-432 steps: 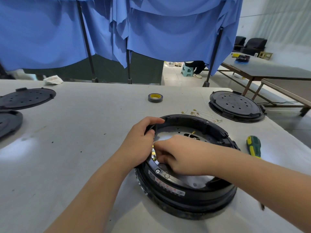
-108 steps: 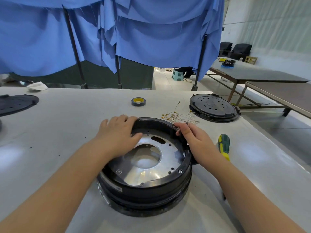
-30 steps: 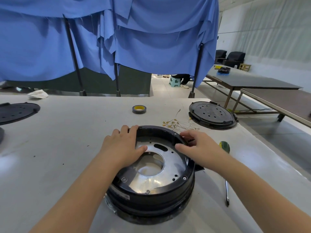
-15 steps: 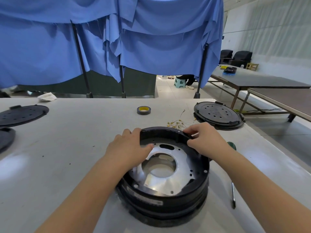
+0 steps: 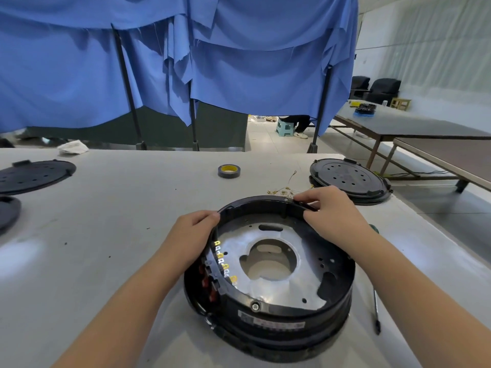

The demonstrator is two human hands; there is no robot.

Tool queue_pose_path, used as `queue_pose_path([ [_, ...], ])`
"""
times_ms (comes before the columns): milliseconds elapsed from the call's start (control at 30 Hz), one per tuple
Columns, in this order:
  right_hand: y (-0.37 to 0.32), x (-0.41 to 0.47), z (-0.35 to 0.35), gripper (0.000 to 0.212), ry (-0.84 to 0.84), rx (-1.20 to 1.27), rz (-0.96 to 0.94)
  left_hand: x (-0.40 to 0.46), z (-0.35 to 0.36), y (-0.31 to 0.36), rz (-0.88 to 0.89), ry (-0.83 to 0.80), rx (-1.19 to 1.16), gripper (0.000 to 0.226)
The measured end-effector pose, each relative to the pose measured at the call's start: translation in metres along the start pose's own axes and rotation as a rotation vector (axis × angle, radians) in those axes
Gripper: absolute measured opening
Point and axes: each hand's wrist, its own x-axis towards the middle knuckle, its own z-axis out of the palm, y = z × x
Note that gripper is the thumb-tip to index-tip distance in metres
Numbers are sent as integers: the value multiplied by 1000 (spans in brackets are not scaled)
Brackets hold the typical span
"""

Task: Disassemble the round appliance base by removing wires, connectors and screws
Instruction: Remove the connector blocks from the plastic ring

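The round black appliance base (image 5: 271, 318) lies on the white table (image 5: 111, 229) in front of me, its silver metal plate (image 5: 276, 282) with a central hole facing up. Gold connector tabs (image 5: 224, 261) line its left inner wall, with red parts just outside them. My left hand (image 5: 190, 239) grips the left rim, fingers curled over the edge. My right hand (image 5: 332, 213) pinches the far right rim between thumb and fingers. A pile of removed gold-tipped wires (image 5: 285, 191) lies just beyond the base.
A screwdriver (image 5: 376, 309) lies right of the base, partly under my right arm. A tape roll (image 5: 229, 171) sits at the centre back. Black round covers lie at back right (image 5: 349, 179) and far left (image 5: 34, 175). The table edge runs along the right.
The base has been turned: the gold tabs and red parts now show on its left side. My left hand moved from inside the ring to its outer left rim; my right hand stays on the far rim.
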Motion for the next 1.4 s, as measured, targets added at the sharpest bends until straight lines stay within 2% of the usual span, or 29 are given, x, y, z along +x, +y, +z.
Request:
queue_pose_path([
  [400,-4,25,10,39,-83,45,-91,-9,10,-2,-85,163,-254,22],
  [500,-2,28,8,35,-88,29,-100,-10,14,-4,-104,150,-305,23],
  [633,0,28,5,18,-69,-4,-127,-13,18,-4,-123,59,-348,27],
  [767,-7,24,0,18,-28,-76,-196,-15,24,-4,-142,37,-452,29],
  [833,-20,18,0,15,-37,5,-207,-17,27,-5,-145,29,-466,29],
  [933,-50,6,10,11,-286,182,-124,-19,29,-5,-144,-35,-509,29],
  [1000,-65,0,23,11,-481,197,-85,-19,27,-5,-144,-98,-537,29],
  [1133,-80,-2,37,21,-745,219,46,-14,14,-10,-113,-267,-486,35],
  [1267,-81,-5,38,18,-878,402,159,-11,-1,-12,-82,-435,-542,39],
  [1400,-77,-7,38,15,-890,505,230,-9,-7,-15,-22,-528,-536,43],
])
